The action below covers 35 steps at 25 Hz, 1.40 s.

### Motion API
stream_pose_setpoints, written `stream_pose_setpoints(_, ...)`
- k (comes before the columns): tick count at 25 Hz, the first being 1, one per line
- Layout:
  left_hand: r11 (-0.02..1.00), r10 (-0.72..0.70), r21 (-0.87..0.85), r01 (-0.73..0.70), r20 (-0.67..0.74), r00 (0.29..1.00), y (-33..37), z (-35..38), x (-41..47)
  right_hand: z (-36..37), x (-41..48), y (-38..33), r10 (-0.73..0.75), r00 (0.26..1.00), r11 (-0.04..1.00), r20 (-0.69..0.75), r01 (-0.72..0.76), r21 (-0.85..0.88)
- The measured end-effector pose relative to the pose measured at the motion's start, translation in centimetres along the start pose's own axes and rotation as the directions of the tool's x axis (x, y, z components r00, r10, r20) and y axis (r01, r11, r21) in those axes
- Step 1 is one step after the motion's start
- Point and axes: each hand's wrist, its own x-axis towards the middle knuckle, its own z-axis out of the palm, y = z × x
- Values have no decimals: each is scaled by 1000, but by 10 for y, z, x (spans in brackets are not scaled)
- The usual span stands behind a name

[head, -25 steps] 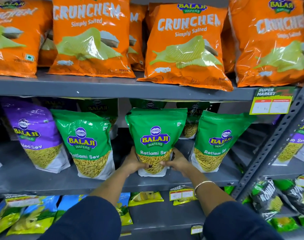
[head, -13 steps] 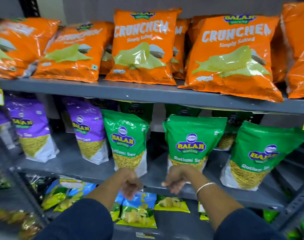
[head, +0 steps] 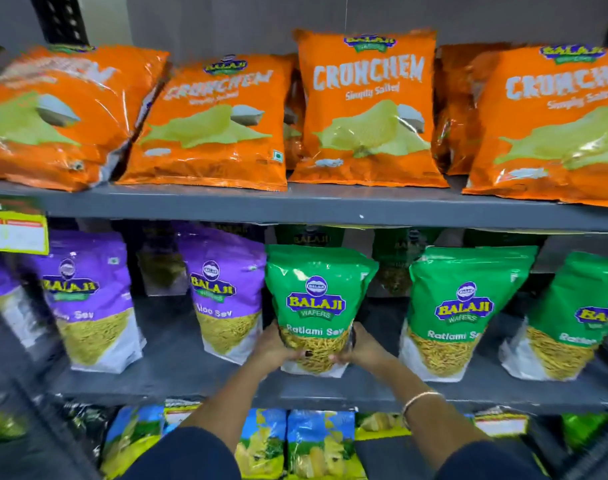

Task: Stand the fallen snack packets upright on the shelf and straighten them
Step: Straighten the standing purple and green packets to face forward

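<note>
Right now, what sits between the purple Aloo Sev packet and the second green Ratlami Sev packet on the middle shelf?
In the head view, another green Ratlami Sev packet stands between them, gripped at its base by the left hand and right hand.

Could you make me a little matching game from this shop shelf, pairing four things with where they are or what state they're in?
Things:
1. Green Ratlami Sev pouch
2. Purple Aloo Sev pouch
3. Orange Crunchem bags
4. Bangle

Places or states:
A. On the top shelf, leaning back
B. Gripped at its base by the left hand and the right hand
C. On the right wrist
D. Standing on the middle shelf, just left of the held pouch

Pairs: 1-B, 2-D, 3-A, 4-C
</note>
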Motion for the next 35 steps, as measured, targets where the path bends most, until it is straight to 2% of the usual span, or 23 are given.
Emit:
stream_pose_setpoints(1, 1000, -14, 5, 14, 21, 1000, 3, -2, -1, -3, 2, -1, 98, 995, 988, 12, -95, -124)
stream_pose_setpoints(2, 999, -29, 28, 27, 50, 998, 2, -5, 0, -7, 2, -6, 198, 980, 921, 28, -176, -349)
stream_pose_setpoints(3, 992, -90, 100, 80, 103, 991, 0, -10, 1, -7, -5, -17, 340, 937, 784, 80, -236, -574)
stream_pose_setpoints(4, 965, -175, 224, 139, 146, 974, -6, -17, 2, -3, -8, -25, 506, 850, 655, 144, -270, -706)
stream_pose_setpoints(5, 921, -258, 345, 181, 192, 947, -13, -26, -1, 7, -15, -36, 630, 755, 584, 182, -307, -752)
stream_pose_setpoints(6, 881, -351, 409, 238, 226, 909, -23, -38, -5, 27, -16, -45, 655, 719, 586, 234, -287, -758)
stream_pose_setpoints(7, 827, -502, 411, 383, 234, 833, -28, -54, -13, 46, -21, -61, 607, 745, 625, 278, -231, -746)
stream_pose_setpoints(9, 725, -661, 401, 560, 177, 729, -36, -88, -21, 85, -10, -75, 351, 887, 727, 299, -57, -684)
stream_pose_setpoints(10, 731, -634, 398, 554, 99, 767, -44, -109, -18, 105, -6, -83, 201, 937, 776, 285, 25, -630)
stream_pose_setpoints(11, 790, -542, 314, 526, -41, 839, -53, -127, -10, 120, -1, -89, 95, 967, 833, 237, 53, -551)
stream_pose_setpoints(12, 882, -395, 220, 416, -134, 909, -65, -140, 2, 134, 13, -86, 41, 985, 910, 167, 32, -413)
stream_pose_setpoints(14, 976, -220, -21, 219, -133, 966, -68, -157, 14, 151, 37, -82, -22, 994, 998, 105, 27, -50)
stream_pose_setpoints(15, 983, -171, -88, 163, -92, 981, -70, -157, 18, 155, 47, -80, -61, 995, 996, 84, 55, 70)
stream_pose_setpoints(17, 981, -133, -148, 129, -18, 991, -71, -157, 19, 160, 59, -77, -94, 995, 994, 34, 91, 64)
stream_pose_setpoints(19, 974, -124, -201, 109, -62, 990, -84, -161, 13, 174, 55, -81, -102, 994, 995, 43, 101, 12)
stream_pose_setpoints(21, 973, -126, -207, 99, -123, 984, -95, -170, 3, 188, 43, -93, -180, 979, 978, 93, 167, 128)
stream_pose_setpoints(22, 975, -121, -202, 93, -129, 984, -96, -175, -3, 194, 37, -103, -239, 970, 943, 33, 224, 246)
stream_pose_setpoints(24, 977, -118, -192, 98, -101, 988, -96, -181, -9, 192, 31, -135, -290, 931, 849, -223, 358, 390)
stream_pose_setpoints(26, 975, -120, -197, 102, -80, 990, -95, -182, -10, 171, 30, -177, -308, 841, 826, -445, 469, 314)
stream_pose_setpoints(27, 974, -126, -200, 107, -87, 988, -96, -182, -11, 159, 29, -196, -323, 818, 844, -476, 477, 246)
stream_pose_setpoints(29, 976, -154, -175, 131, -125, 980, -97, -181, -14, 146, 32, -207, -333, 804, 857, -494, 476, 197)
stream_pose_setpoints(32, 978, -157, -160, 136, -130, 979, -101, -179, -14, 148, 23, -191, -333, 833, 808, -442, 494, 321)
stream_pose_setpoints(35, 973, -147, -193, 123, -117, 982, -103, -177, -8, 161, 25, -154, -299, 923, 819, -243, 378, 431)
